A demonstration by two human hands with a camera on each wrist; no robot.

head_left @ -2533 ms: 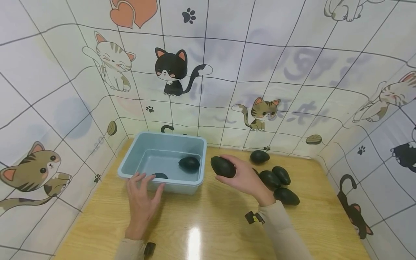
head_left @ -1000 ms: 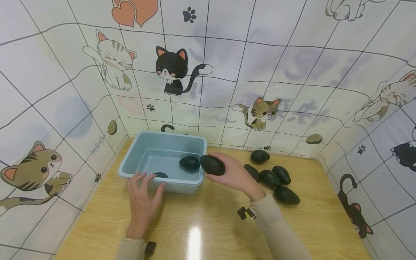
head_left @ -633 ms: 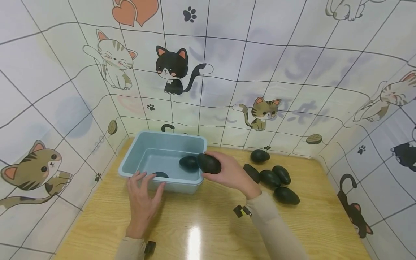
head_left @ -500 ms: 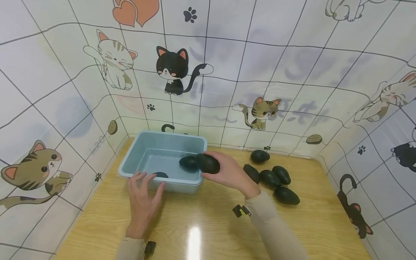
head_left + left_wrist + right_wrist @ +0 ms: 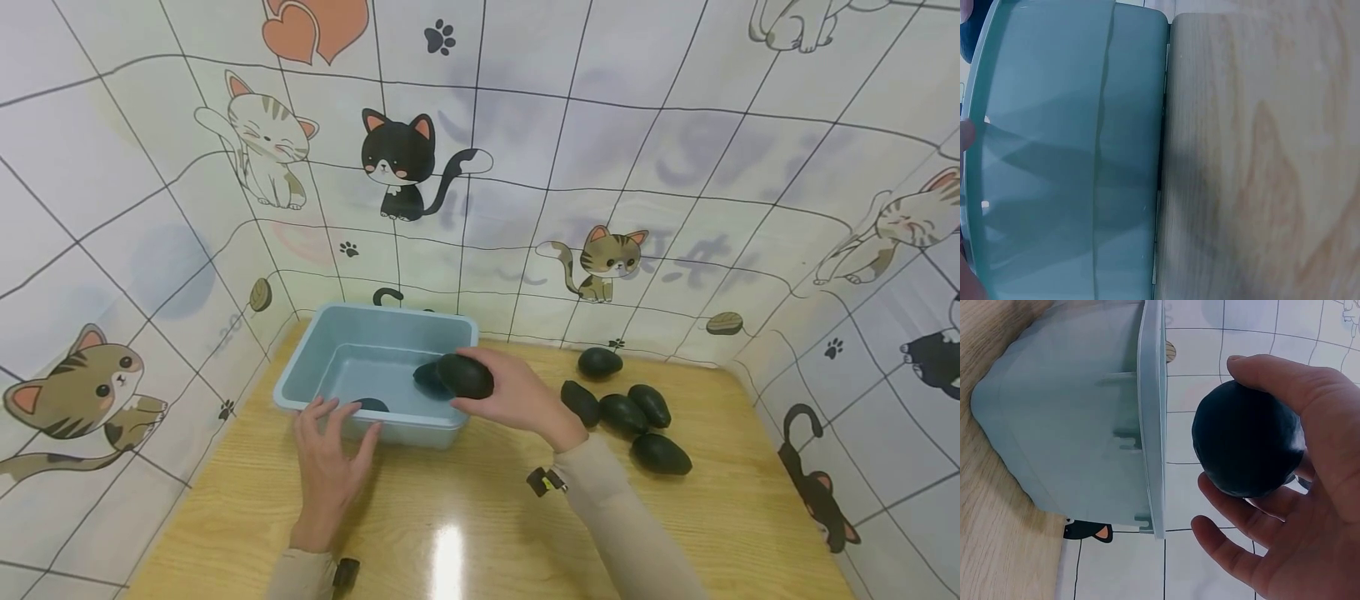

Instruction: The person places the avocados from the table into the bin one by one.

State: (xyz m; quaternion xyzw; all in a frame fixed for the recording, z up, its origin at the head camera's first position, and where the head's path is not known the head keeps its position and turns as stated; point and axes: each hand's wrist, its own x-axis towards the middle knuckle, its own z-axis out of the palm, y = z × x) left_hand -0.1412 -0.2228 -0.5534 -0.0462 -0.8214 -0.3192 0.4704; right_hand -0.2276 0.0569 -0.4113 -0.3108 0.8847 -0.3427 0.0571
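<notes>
My right hand (image 5: 513, 392) grips a dark green avocado (image 5: 467, 377) by its right end, above the right rim of a light blue plastic bin (image 5: 375, 333). From the right wrist view, thumb and fingers curl around the avocado (image 5: 1244, 440), which sits apart from the bin's rim. Inside the bin, a second avocado (image 5: 426, 379) is partly covered by the held one. Another avocado (image 5: 372, 405) shows only its top behind the near wall. My left hand (image 5: 330, 458) rests its spread fingers on the bin's near rim; the left wrist view shows fingertips at that rim.
Several avocados lie on the wooden table (image 5: 480, 533) to the right: one avocado (image 5: 600, 362) near the back wall, another avocado (image 5: 660, 454) closer to the front. A cat-patterned wall covering (image 5: 517, 167) encloses the back and both sides.
My right hand has carried the avocado leftward, from beside the bin to over its right rim. An avocado on the table behind that hand has come into view. The left hand stays put.
</notes>
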